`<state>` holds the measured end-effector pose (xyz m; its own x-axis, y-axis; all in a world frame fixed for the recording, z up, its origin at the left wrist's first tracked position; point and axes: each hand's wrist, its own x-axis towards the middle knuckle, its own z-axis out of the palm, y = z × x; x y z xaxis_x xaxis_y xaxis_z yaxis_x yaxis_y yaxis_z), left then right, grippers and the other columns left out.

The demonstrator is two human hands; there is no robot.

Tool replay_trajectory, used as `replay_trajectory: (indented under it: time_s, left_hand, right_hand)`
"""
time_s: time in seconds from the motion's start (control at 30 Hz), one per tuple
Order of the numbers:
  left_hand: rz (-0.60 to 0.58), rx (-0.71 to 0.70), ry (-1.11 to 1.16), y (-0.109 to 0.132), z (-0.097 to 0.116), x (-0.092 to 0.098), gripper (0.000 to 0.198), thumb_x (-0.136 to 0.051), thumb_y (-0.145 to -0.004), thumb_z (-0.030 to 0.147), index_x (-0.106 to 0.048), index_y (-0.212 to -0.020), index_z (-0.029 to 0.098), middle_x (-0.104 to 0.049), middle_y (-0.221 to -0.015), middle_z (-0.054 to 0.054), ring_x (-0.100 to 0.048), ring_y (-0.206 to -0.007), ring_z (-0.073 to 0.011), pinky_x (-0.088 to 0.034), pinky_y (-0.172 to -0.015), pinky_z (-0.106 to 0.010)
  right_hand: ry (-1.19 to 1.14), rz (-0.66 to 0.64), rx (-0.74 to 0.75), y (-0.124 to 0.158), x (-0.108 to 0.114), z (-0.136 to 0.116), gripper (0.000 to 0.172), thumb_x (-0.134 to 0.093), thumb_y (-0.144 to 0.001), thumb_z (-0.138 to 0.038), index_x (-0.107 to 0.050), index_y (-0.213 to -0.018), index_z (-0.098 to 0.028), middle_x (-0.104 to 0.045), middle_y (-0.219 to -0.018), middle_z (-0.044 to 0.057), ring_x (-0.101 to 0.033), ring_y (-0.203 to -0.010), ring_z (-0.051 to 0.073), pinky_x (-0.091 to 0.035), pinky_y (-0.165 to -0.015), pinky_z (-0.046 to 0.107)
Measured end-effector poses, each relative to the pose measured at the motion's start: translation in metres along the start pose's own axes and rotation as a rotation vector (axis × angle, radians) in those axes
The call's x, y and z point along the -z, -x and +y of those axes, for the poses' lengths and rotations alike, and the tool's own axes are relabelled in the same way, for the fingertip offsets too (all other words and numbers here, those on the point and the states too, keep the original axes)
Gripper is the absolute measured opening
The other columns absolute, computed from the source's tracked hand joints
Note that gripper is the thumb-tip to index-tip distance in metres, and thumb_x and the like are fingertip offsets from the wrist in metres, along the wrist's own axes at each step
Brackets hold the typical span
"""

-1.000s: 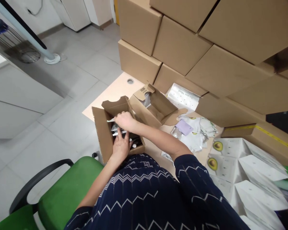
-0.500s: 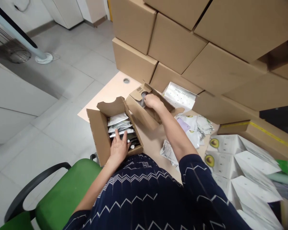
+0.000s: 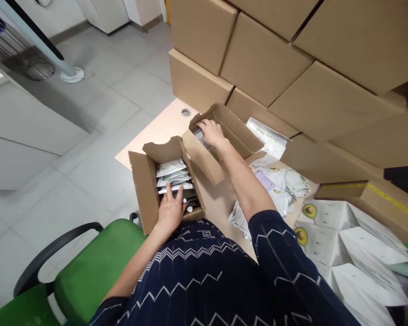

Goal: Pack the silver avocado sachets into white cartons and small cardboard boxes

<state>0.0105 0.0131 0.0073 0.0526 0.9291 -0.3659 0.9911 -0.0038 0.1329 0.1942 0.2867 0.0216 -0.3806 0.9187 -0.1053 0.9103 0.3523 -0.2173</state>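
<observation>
My left hand (image 3: 171, 208) rests in an open cardboard box (image 3: 143, 190) at the near edge of the table, its spread fingers lying on a row of flat packets (image 3: 172, 167). White packets stand in front of the fingertips; dark ones with round white spots are beside and under the hand. My right hand (image 3: 211, 132) reaches into the far end of a second open cardboard box (image 3: 204, 160). Its fingers are stretched toward the end wall, over a greyish plastic pouch (image 3: 200, 136) that is partly hidden; no firm grip on it shows.
Stacked cardboard boxes (image 3: 268, 59) wall off the back. Loose white sachets (image 3: 285, 185) and a silvery pouch (image 3: 238, 217) lie on the table (image 3: 149, 136) at right. White cartons with avocado pictures (image 3: 329, 213) stand nearer. A green chair (image 3: 98, 267) is at left.
The barcoded end flap of the second box has swung out of view, and its inside now shows more. My right hand has gone from pinching at that end to stretched fingers. My left hand stays put.
</observation>
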Motion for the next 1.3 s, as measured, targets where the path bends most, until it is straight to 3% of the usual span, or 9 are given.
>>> replay_trajectory:
  time_s: [0.13, 0.23, 0.43, 0.57, 0.97, 1.17, 1.3]
  left_hand:
    - [-0.006, 0.003, 0.003, 0.0, 0.0, 0.001, 0.06, -0.058, -0.095, 0.034, -0.042, -0.151, 0.021, -0.023, -0.162, -0.025, -0.057, -0.126, -0.0334, -0.049, -0.103, -0.044]
    - [-0.006, 0.011, 0.002, 0.0, 0.0, 0.001, 0.061, -0.058, -0.094, 0.034, -0.042, -0.151, 0.021, -0.023, -0.162, -0.025, -0.057, -0.126, -0.0331, -0.05, -0.102, -0.044]
    - [-0.015, 0.007, 0.004, 0.0, 0.001, 0.002, 0.061, -0.058, -0.095, 0.037, -0.042, -0.152, 0.021, -0.022, -0.162, -0.025, -0.058, -0.125, -0.0338, -0.05, -0.101, -0.044]
    - [-0.002, -0.005, -0.005, 0.0, 0.0, 0.001, 0.061, -0.057, -0.095, 0.036, -0.041, -0.152, 0.021, -0.022, -0.162, -0.026, -0.058, -0.124, -0.0342, -0.05, -0.1, -0.043]
    - [-0.021, -0.058, 0.019, -0.001, -0.009, 0.004, 0.06, -0.059, -0.094, 0.037, -0.043, -0.151, 0.026, -0.017, -0.165, -0.022, -0.057, -0.127, -0.0334, -0.046, -0.105, -0.043]
    - [0.01, -0.128, 0.041, -0.007, -0.024, 0.009, 0.063, -0.064, -0.091, 0.034, -0.044, -0.15, 0.024, -0.018, -0.165, -0.021, -0.054, -0.132, -0.0339, -0.045, -0.108, -0.043]
    - [0.044, -0.078, -0.023, -0.01, -0.022, 0.012, 0.059, -0.058, -0.095, 0.033, -0.043, -0.15, 0.02, -0.022, -0.162, -0.026, -0.058, -0.126, -0.0342, -0.047, -0.105, -0.043]
  right_hand:
    - [0.283, -0.103, -0.081, 0.001, -0.013, 0.001, 0.045, -0.04, -0.094, -0.012, -0.063, -0.133, -0.016, -0.05, -0.142, 0.019, -0.039, -0.131, 0.037, -0.032, -0.106, 0.054]
    - [0.394, -0.199, -0.055, 0.006, -0.023, 0.006, 0.041, -0.04, -0.097, -0.015, -0.067, -0.127, -0.014, -0.053, -0.14, 0.02, -0.04, -0.132, 0.037, -0.03, -0.108, 0.055]
    - [0.367, -0.384, 0.018, 0.023, -0.022, 0.011, 0.042, -0.039, -0.097, -0.011, -0.066, -0.13, -0.012, -0.064, -0.131, 0.022, -0.058, -0.123, 0.032, -0.045, -0.096, 0.042]
    - [0.379, -0.395, 0.015, 0.033, -0.011, 0.007, 0.04, -0.042, -0.093, -0.008, -0.071, -0.121, -0.007, -0.068, -0.124, 0.024, -0.064, -0.118, 0.029, -0.049, -0.094, 0.037]
    - [0.36, -0.413, 0.03, 0.076, -0.007, 0.003, 0.035, -0.047, -0.094, -0.014, -0.072, -0.117, -0.01, -0.07, -0.12, 0.022, -0.067, -0.114, 0.027, -0.05, -0.093, 0.032]
    - [0.33, -0.396, -0.002, 0.098, -0.003, 0.013, 0.036, -0.044, -0.097, -0.017, -0.068, -0.123, -0.012, -0.071, -0.117, 0.022, -0.068, -0.112, 0.027, -0.05, -0.091, 0.032]
    - [0.32, -0.442, 0.002, 0.108, -0.004, 0.019, 0.037, -0.045, -0.096, -0.016, -0.069, -0.124, -0.013, -0.071, -0.118, 0.022, -0.067, -0.114, 0.029, -0.05, -0.09, 0.033]
